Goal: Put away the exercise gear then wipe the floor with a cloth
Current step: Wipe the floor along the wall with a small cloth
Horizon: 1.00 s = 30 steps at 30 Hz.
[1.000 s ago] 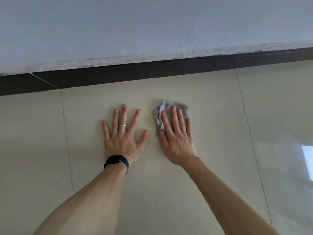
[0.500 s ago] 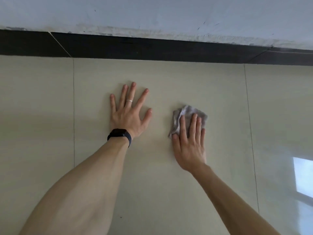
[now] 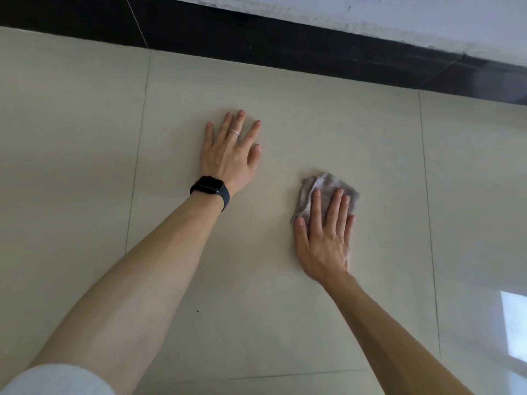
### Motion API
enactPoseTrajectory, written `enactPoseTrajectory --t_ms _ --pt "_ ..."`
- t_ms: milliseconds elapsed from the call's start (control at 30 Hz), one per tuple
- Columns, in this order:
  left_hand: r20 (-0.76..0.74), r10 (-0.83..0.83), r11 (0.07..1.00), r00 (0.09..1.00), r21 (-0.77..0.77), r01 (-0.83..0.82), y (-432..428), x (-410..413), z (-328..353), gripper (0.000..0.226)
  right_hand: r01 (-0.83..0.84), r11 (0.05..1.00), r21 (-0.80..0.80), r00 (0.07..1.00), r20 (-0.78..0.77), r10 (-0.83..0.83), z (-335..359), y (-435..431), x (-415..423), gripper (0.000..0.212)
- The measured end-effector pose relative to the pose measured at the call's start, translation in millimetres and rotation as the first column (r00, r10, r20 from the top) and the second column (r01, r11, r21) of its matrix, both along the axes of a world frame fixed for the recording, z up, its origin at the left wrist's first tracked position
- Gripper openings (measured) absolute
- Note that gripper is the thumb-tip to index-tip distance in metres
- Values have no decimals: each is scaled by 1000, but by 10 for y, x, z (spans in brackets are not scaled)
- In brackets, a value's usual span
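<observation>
Right grip (image 3: 325, 238) is flat, fingers straight, pressing the crumpled cloth (image 3: 328, 185) onto the floor (image 3: 271, 323) near its far edge to wipe, left grip (image 3: 231, 155) spread empty beside it, probably just bracing.

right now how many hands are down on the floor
2. The left hand lies flat on the bare tile floor; the right hand presses the grey cloth onto it, nearer the camera. Nothing here could hide another.
</observation>
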<state>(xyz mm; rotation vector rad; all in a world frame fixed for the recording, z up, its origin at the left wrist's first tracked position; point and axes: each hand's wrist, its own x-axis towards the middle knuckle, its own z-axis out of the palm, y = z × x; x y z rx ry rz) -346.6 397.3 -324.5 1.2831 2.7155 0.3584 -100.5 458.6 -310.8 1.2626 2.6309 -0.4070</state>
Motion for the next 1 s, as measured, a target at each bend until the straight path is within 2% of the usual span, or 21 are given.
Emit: enactPoseTrajectory --t_ms 133,200,233,267,333,400,433,467,500,567,600,667,700,733,767,800,867,933,1000 --pt "52 84 996 995 -10 -83 -572 696 -20 56 -344 937 -66 939 -21 343 144 -992 662 65" --pt "31 76 997 997 -28 -75 -935 1041 -44 57 -468 881 -62 883 -18 468 182 -997 991 64" --pt "26 70 997 997 -35 -69 -1048 1122 -58 57 -463 885 -37 886 -13 463 166 -854 1108 64" --pt "29 64 997 998 -41 -63 -1107 1159 -68 57 -389 921 -26 921 -7 389 154 -709 1219 66" --pt "46 59 996 997 -63 -56 -1084 1140 -63 58 -85 995 -54 996 -3 85 163 -409 1351 71" --pt "57 45 996 997 -79 -41 -1050 1132 -52 58 184 982 -49 983 9 -184 119 -346 1365 74" --pt "59 39 996 997 -81 -34 -1061 1139 -54 58 241 970 -13 970 6 -241 97 -456 1321 74" --pt "58 36 996 998 -85 -31 -1068 1153 -59 58 223 974 41 975 0 -223 88 -630 1259 74" --pt "62 40 996 997 -88 -34 -1068 1163 -56 58 147 987 63 989 -9 -147 105 -841 1186 72" --pt "89 55 995 994 -87 -47 -1059 1157 -40 58 -141 990 -14 990 -11 141 145 -1293 1098 71" --pt "105 55 996 993 -82 -46 -1056 1145 -28 58 -316 947 -52 949 -32 315 181 -1479 1083 71" --pt "130 2 997 991 -79 9 -1097 1097 7 60 -587 807 -68 809 -69 583 208 -1516 1068 73" --pt "137 -40 996 990 -75 51 -1154 1059 24 60 -664 746 -50 747 -70 661 189 -1368 1044 74" --pt "136 -61 995 989 -72 72 -1242 1017 39 60 -689 724 -22 724 -56 687 151 -1195 1000 75" --pt "130 -39 996 991 -71 49 -1369 965 63 59 -657 753 -6 753 -42 657 120 -1021 927 75" --pt "126 24 997 992 -74 -15 -1523 915 81 59 -565 825 3 824 -39 565 100 -848 840 75" --pt "133 194 977 972 -112 -180 -1941 813 123 60 -319 948 -10 947 -48 318 129 -672 609 77" --pt "114 295 945 949 -180 -272 -2415 774 153 62 -158 985 -76 987 -35 155 157 -825 386 73" --pt "108 342 915 934 -267 -304 -2810 818 186 64 -204 971 -128 978 -65 197 201 -1209 269 64"
